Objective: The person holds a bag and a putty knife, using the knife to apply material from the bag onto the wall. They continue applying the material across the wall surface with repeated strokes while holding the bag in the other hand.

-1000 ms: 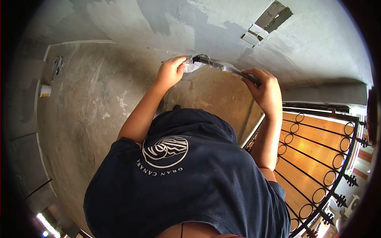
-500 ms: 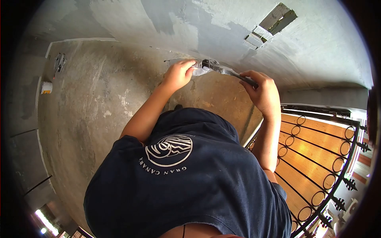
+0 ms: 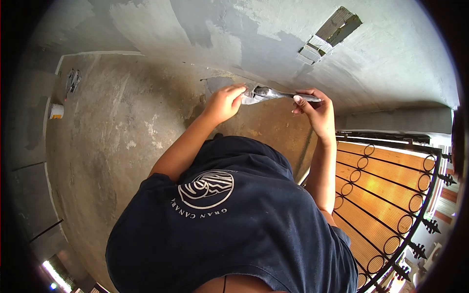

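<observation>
My left hand [image 3: 225, 104] pinches a crumpled greyish-white piece of wrapping or cloth [image 3: 248, 96], which lies against the head of a long tool. The tool [image 3: 279, 94] has a grey-smeared surface, and its dark handle end rests between the thumb and fingers of my right hand [image 3: 315, 111]. Held nearly level, it spans both hands in front of the wall's foot. What kind of tool it is I cannot make out.
A plastered grey wall [image 3: 273, 29] has a rectangular opening [image 3: 337, 29]. Beyond the concrete floor [image 3: 122, 122] stands a white bucket [image 3: 56, 111], near a small dark-and-white bundle [image 3: 73, 80]. A black metal gate [image 3: 381, 168] with orange panels is on the right.
The tool has turned closer to level and rolled a little. My right hand has moved slightly left, and its fingers have shifted on the handle. My left hand has moved slightly right and down.
</observation>
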Available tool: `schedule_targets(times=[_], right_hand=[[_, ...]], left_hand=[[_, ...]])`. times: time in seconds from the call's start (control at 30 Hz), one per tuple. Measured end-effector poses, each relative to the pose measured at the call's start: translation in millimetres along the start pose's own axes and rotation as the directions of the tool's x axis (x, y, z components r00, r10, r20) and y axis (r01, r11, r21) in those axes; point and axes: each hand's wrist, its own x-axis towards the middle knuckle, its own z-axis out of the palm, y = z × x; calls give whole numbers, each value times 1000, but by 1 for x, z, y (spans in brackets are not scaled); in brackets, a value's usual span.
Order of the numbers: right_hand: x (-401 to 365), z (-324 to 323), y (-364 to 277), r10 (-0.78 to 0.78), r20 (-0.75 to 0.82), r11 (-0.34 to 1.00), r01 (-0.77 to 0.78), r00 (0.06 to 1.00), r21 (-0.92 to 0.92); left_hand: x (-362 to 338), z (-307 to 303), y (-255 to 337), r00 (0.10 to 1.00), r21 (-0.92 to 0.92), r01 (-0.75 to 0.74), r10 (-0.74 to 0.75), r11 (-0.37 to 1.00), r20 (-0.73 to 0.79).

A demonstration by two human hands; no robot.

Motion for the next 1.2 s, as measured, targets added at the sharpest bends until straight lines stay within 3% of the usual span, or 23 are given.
schedule_targets(times=[0.57, 0.77, 0.83, 0.87, 0.93, 1.0, 1.13, 1.2], right_hand=[[-19, 31, 24, -73, -72, 994, 67, 995, -84], [-14, 33, 15, -93, -51, 986, 85, 994, -144], [-11, 33, 12, -114, -38, 980, 106, 993, -171], [-10, 32, 7, -131, -23, 969, 124, 991, -212], [-7, 31, -4, -158, -12, 956, 150, 987, -254], [-5, 30, -17, -160, 51, 957, 168, 986, -236], [-9, 27, -62, -211, 28, 945, 211, 977, -248], [-12, 21, -84, -407, -83, 877, 363, 910, -315]], left_hand=[[-3, 15, 22, 1000, -59, -26, 26, 998, 7], [-9, 19, 22, 1000, -93, 17, -18, 996, -10], [-11, 20, 24, 982, -154, 185, -187, 971, -1], [-12, 21, 24, 983, -154, 179, -182, 972, -3], [-13, 23, 21, 962, -281, 237, -265, 930, -66], [-10, 24, 15, 962, -276, 195, -239, 941, -135], [0, 12, 19, 930, -304, 143, -234, 942, -285], [4, 7, 12, 927, -389, 138, -257, 911, -274]])
